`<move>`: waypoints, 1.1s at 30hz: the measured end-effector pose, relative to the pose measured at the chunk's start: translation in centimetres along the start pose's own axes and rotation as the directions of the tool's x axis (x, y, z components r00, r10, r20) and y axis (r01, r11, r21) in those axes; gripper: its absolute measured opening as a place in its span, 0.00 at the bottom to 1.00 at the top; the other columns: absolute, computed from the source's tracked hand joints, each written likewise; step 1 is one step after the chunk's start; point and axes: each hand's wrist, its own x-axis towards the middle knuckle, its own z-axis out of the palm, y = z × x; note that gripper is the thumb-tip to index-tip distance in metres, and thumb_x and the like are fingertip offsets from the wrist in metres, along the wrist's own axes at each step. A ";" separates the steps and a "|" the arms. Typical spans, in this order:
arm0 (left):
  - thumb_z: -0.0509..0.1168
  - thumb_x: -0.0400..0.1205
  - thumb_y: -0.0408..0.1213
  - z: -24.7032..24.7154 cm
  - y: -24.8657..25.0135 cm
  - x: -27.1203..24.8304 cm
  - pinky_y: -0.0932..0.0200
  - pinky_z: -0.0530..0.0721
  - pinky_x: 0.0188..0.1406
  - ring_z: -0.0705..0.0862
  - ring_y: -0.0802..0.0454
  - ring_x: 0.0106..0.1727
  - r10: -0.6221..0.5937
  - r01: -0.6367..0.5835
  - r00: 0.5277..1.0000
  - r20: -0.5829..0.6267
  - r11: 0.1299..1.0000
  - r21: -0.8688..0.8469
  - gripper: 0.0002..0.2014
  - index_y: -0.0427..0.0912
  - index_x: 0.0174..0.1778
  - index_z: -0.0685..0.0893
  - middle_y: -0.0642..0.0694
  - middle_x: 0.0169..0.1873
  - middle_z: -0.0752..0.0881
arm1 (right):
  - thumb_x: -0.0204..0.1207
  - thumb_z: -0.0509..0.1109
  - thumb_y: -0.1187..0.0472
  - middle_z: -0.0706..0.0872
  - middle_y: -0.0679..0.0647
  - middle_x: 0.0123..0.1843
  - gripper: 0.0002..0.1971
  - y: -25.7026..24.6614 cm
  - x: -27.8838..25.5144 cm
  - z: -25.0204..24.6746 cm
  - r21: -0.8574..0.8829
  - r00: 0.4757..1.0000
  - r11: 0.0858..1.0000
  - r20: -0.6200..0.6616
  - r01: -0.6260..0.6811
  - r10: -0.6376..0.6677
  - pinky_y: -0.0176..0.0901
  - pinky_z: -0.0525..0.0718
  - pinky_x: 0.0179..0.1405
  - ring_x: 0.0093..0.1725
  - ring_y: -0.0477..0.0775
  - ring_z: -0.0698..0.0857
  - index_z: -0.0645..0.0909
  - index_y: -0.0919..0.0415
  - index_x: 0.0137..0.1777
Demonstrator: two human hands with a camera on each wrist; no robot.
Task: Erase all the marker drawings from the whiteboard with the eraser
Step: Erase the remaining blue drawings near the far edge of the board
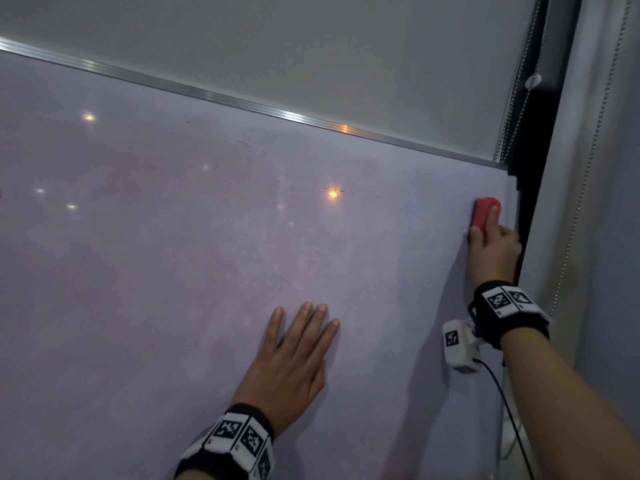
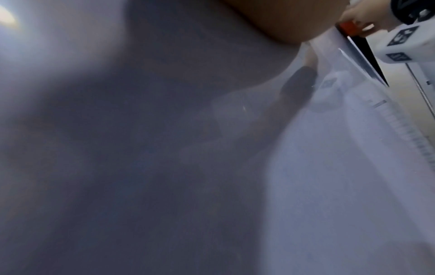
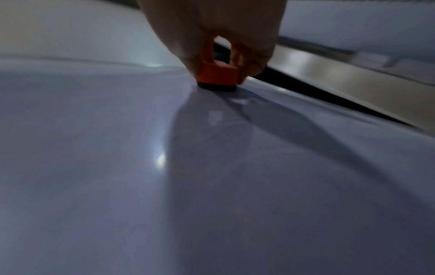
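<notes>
The whiteboard [image 1: 173, 254] fills most of the head view, smeared pale pink and lilac, with faint dark marks [image 1: 334, 190] near a lamp reflection. My right hand [image 1: 490, 237] grips a red eraser [image 1: 483, 211] and holds it against the board close to its right edge. In the right wrist view the eraser [image 3: 217, 76] sits with its dark pad on the board [image 3: 94, 167], fingers [image 3: 254, 61] wrapped around it. My left hand [image 1: 294, 355] lies flat on the board, fingers straight and spread. The left wrist view shows the board [image 2: 329, 186] and the eraser [image 2: 349, 28] far off.
A metal frame strip [image 1: 242, 100] runs along the board's top edge, with a grey blind [image 1: 311, 46] above. A black post [image 1: 533, 168] and bead chains [image 1: 588, 150] stand just right of the board. A cable [image 1: 509, 410] hangs from the right wrist camera.
</notes>
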 end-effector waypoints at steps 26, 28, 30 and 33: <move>0.51 0.81 0.48 -11.8 -22.4 -5.8 0.45 0.48 0.77 0.65 0.37 0.72 -0.288 0.300 0.953 -0.095 0.942 0.150 0.26 0.42 0.74 0.69 0.35 0.72 0.68 | 0.73 0.73 0.61 0.80 0.70 0.51 0.28 -24.4 -13.0 1.2 0.158 0.798 0.786 -0.029 0.598 -0.601 0.57 0.81 0.44 0.48 0.69 0.79 0.72 0.57 0.74; 0.50 0.81 0.49 -12.7 -24.3 -7.3 0.44 0.48 0.78 0.65 0.36 0.72 -0.280 0.285 0.959 -0.050 0.944 0.167 0.26 0.42 0.74 0.68 0.35 0.72 0.68 | 0.77 0.69 0.60 0.77 0.70 0.55 0.28 -25.4 -14.0 1.5 0.206 0.913 0.891 -0.026 0.404 -0.407 0.59 0.81 0.51 0.53 0.70 0.76 0.69 0.56 0.77; 0.46 0.83 0.50 -12.9 -24.8 -8.0 0.43 0.49 0.77 0.63 0.37 0.73 -0.257 0.257 0.966 -0.023 0.952 0.169 0.26 0.42 0.74 0.67 0.37 0.73 0.66 | 0.76 0.67 0.60 0.77 0.70 0.52 0.27 -28.1 -15.9 1.9 0.244 0.907 0.875 -0.059 0.418 -0.416 0.57 0.82 0.48 0.51 0.70 0.77 0.70 0.57 0.76; 0.40 0.85 0.51 -12.8 -24.9 -8.2 0.44 0.48 0.77 0.61 0.39 0.75 -0.259 0.256 0.966 -0.003 0.955 0.151 0.26 0.43 0.75 0.64 0.39 0.74 0.64 | 0.74 0.62 0.57 0.81 0.67 0.46 0.25 -30.5 -17.4 2.2 0.126 0.734 0.723 -0.083 0.679 -0.674 0.52 0.80 0.38 0.41 0.67 0.80 0.75 0.58 0.72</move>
